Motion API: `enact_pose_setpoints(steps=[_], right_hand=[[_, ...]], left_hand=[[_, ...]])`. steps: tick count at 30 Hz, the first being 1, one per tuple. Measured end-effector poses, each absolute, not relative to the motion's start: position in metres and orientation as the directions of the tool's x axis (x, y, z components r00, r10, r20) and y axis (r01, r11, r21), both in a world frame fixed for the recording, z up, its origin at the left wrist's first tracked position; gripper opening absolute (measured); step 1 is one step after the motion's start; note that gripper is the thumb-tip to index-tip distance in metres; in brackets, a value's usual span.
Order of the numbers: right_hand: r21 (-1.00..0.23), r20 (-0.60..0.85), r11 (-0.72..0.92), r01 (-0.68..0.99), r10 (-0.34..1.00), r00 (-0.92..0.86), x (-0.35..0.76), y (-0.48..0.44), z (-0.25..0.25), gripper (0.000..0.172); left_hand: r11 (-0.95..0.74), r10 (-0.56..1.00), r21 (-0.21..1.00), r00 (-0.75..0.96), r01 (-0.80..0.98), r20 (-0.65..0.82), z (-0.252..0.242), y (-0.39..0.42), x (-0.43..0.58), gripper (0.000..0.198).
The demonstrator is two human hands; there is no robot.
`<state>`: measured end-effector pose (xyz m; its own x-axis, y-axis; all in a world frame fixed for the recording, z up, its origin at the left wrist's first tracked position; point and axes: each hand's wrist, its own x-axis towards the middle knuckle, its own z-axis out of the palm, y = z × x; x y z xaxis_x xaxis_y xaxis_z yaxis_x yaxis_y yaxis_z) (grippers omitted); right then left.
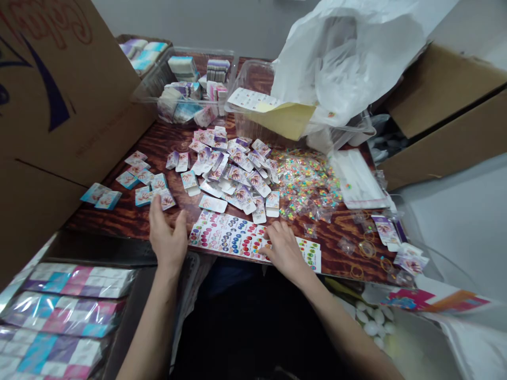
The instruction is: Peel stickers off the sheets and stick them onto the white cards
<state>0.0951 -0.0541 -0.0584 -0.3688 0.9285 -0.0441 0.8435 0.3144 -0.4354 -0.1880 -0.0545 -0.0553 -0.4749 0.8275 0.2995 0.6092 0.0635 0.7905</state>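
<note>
Head view: left hand (168,240) open, fingers spread, empty, tips just beside the printed backing cards (143,196); right hand (284,248) open, palm down on a printed sheet of coloured oval nail stickers (225,236), nothing gripped. More cards lie scattered across the dark-stained wood bench (130,219), next to a heap of pastel confetti pieces (304,182). Beyond them sit a clear plastic tub (186,87) of packed cards and a white plastic bag (348,58); shrink-wrapped packs (63,301) sit at lower left.
</note>
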Motion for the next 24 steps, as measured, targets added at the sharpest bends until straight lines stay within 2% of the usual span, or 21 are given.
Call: enact_pose_setpoints(steps=[2, 5, 8, 11, 14, 16, 18, 19, 22, 24], right_hand=[[-0.510, -0.119, 0.267, 0.817, 0.919, -0.375, 0.096, -0.043, -0.059, 0.015], [-0.664, -0.268, 0.107, 0.740, 0.890, -0.369, 0.103, -0.028, -0.059, 0.018], [-0.753, -0.297, 0.025, 0.658, 0.879, -0.374, 0.112, -0.021, -0.057, 0.015], [-0.809, -0.188, 0.090, 0.581, 0.897, -0.400, 0.123, -0.022, -0.048, 0.016], [-0.871, -0.076, 0.143, 0.470, 0.906, -0.416, 0.128, -0.028, -0.030, 0.014], [-0.897, -0.008, 0.190, 0.399, 0.896, -0.445, 0.125, -0.035, -0.015, 0.017], [-0.896, 0.065, 0.263, 0.357, 0.875, -0.480, 0.118, -0.044, 0.001, 0.017], [-0.889, 0.100, 0.298, 0.349, 0.868, -0.487, 0.114, -0.048, 0.007, 0.017], [-0.841, 0.204, 0.383, 0.383, 0.879, -0.431, 0.107, -0.058, 0.018, 0.013], [-0.774, 0.257, 0.431, 0.465, 0.884, -0.391, 0.111, -0.059, 0.017, 0.018]], left_hand=[[0.052, 0.860, 0.836, -0.451, 0.546, 0.240, -0.051, -0.058, -0.168, 0.054], [0.026, 0.955, 0.897, -0.275, 0.442, 0.108, -0.041, -0.062, -0.138, 0.037], [-0.010, 0.984, 0.906, -0.156, 0.424, 0.084, -0.032, -0.067, -0.119, 0.030], [-0.071, 0.987, 0.876, -0.092, 0.478, 0.131, -0.026, -0.073, -0.109, 0.023], [-0.186, 0.966, 0.794, -0.038, 0.579, 0.254, -0.022, -0.079, -0.097, 0.020], [-0.257, 0.951, 0.753, 0.019, 0.606, 0.310, -0.021, -0.082, -0.088, 0.032], [-0.305, 0.947, 0.761, 0.097, 0.572, 0.306, -0.023, -0.084, -0.079, 0.050], [-0.314, 0.948, 0.786, 0.140, 0.532, 0.284, -0.024, -0.085, -0.076, 0.051], [-0.290, 0.948, 0.885, 0.234, 0.364, 0.215, -0.025, -0.088, -0.073, 0.037], [-0.260, 0.948, 0.924, 0.258, 0.281, 0.188, -0.021, -0.089, -0.078, 0.036]])
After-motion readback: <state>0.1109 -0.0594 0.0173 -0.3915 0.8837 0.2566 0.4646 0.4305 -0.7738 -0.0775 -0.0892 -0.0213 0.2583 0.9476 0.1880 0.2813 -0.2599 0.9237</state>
